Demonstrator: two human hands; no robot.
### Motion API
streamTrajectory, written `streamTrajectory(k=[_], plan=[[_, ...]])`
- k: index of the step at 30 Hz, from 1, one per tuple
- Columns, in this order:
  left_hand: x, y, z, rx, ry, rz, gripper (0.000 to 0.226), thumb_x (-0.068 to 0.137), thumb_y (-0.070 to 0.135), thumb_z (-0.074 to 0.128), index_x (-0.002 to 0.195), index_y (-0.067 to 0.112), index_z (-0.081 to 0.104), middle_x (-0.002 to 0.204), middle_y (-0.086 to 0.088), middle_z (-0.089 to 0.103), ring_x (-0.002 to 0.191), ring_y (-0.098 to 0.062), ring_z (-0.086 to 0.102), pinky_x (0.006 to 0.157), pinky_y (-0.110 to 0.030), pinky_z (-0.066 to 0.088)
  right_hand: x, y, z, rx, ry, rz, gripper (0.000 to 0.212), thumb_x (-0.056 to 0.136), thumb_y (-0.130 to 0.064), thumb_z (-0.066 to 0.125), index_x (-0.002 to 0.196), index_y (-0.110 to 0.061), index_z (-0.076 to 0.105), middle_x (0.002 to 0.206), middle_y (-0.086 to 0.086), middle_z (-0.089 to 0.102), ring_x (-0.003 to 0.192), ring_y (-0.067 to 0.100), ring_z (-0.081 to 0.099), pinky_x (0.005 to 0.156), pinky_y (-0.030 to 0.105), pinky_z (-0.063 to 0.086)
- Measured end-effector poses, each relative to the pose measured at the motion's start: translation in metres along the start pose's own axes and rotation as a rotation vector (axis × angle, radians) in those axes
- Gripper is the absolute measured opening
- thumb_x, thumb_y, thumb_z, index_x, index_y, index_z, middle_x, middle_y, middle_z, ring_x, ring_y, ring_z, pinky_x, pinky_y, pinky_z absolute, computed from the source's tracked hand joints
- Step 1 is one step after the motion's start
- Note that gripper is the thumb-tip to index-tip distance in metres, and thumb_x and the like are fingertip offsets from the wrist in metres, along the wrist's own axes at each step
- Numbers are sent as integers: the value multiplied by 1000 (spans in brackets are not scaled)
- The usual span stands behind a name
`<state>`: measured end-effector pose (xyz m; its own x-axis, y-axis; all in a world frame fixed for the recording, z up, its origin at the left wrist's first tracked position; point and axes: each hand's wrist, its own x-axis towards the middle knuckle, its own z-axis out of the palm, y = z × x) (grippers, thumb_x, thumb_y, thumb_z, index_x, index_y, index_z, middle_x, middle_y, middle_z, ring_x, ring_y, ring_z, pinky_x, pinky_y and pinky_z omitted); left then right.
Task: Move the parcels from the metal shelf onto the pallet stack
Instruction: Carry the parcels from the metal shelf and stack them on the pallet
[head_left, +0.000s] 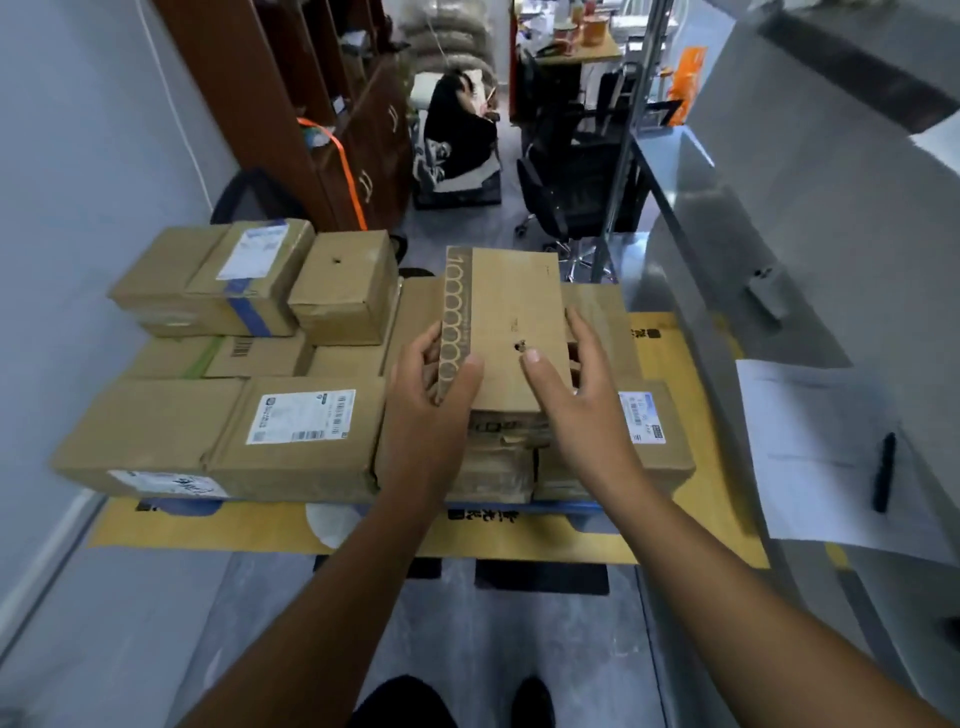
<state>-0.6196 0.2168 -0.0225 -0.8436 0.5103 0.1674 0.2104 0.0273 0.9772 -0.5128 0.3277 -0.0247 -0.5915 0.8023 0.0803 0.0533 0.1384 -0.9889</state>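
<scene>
While you stand at the near edge of the pallet stack, a grey wall runs along your far left. Brown parcels already fill the left half of the stack. At the back left a taped box with a blue strip and a white label sits on the upper layer. Just beside it is a small box with a dark hole in its top. Nearer you, a labelled box lies in the front row, touching its neighbour on the left.

Your left hand grips the left edge of a flat parcel, with the thumb laid on top and the fingers curled under the printed strip of rings. That flat parcel lies over the middle of the stack, its long side pointing away from you. You cannot tell whether it rests on the boxes beneath or hangs just above them. Your right hand holds the opposite edge, thumb on the top face near a small dark mark and fingers wrapped down the side.

Right of that hand, a front box with a white label sits on the stack. Further right stands the metal shelf. On its surface lies a sheet of paper with a black pen on it.
</scene>
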Motion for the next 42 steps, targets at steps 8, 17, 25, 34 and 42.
streamTrajectory(k=[8,17,25,34,42], plan=[[91,-24,-39,244,-1,101,47,91,55,59,135,37,55,127,12,58,116,1,57,94,-28,51,78,16,53,3,-19,89,79,88,-63,59,159,-41,36,151,-5,53,141,16,52,117,50,44],[220,-61,-87,517,-72,139,49,100,47,57,142,24,52,143,2,54,132,-14,50,111,-48,45,169,31,117,-92,33,139,78,90,-56,58,161,-33,35,151,-1,48,141,16,49,120,48,40],[265,-91,-89,761,-205,149,36,102,24,60,133,7,63,131,-13,66,126,-32,57,112,-47,40,209,50,149,-190,38,174,70,98,-46,61,162,-41,33,151,-8,42,138,3,42,124,41,34],[267,-94,-89,760,-237,189,29,101,18,56,127,8,65,127,-10,66,126,-29,53,117,-48,34,203,59,161,-235,51,224,69,104,-36,62,165,-35,28,146,-15,41,148,11,39,126,42,30],[248,-80,-78,568,-243,303,30,99,8,56,127,0,64,127,-15,65,126,-33,55,114,-51,38,162,42,138,-253,188,210,64,106,-49,55,164,-37,31,157,-8,47,140,6,49,118,29,37]])
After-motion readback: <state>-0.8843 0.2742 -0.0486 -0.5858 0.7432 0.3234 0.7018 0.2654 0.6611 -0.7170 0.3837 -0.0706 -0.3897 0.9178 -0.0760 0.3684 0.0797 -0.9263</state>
